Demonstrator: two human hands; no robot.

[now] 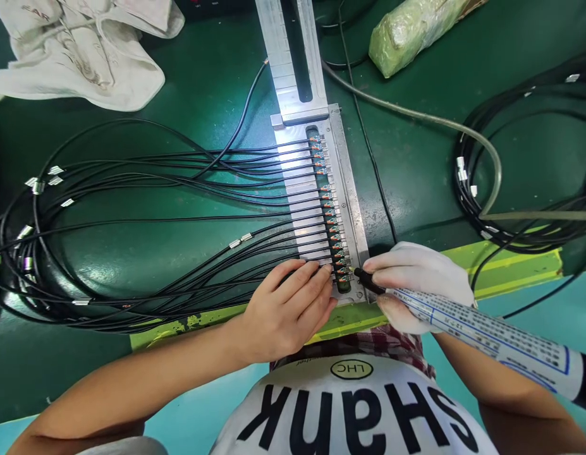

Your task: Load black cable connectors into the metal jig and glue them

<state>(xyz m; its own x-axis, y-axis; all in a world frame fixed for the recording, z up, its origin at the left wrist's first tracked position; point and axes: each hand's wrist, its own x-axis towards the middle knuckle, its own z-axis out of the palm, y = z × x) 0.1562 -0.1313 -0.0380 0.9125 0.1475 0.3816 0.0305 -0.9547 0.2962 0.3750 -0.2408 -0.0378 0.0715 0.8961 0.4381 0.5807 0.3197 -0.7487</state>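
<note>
Tool [487, 335], one: we found it at the jig's near right edge, its long axis slanting from near right to far left. The black tip pointed left, at the nearest connectors; whether it touched one, we could not tell.

Right hand [420, 284], one, in a white glove: we noted its fingers gripping the tool just behind the tip.

Left hand [287, 309], one, bare: we saw its fingers bent over the nearest cables at the jig's left edge. Whether they pinched any, we could not tell.

Jig [352, 208], one, metal: we logged its long axis as far to near, the near end leaning right. One slotted plate [278, 69] adjoined its far end.

Connectors [327, 205], one row: we counted more than a dozen along the jig, facing right.

Cables [155, 303], black: we saw many run left from the connectors into one looped bunch, too tangled to count.

Others on the green table [416, 189]: we listed one coil [511, 234] at right, one grey tube [416, 115], one wrapped parcel [411, 38] at far right, and white cloth [107, 57] at far left.
</note>
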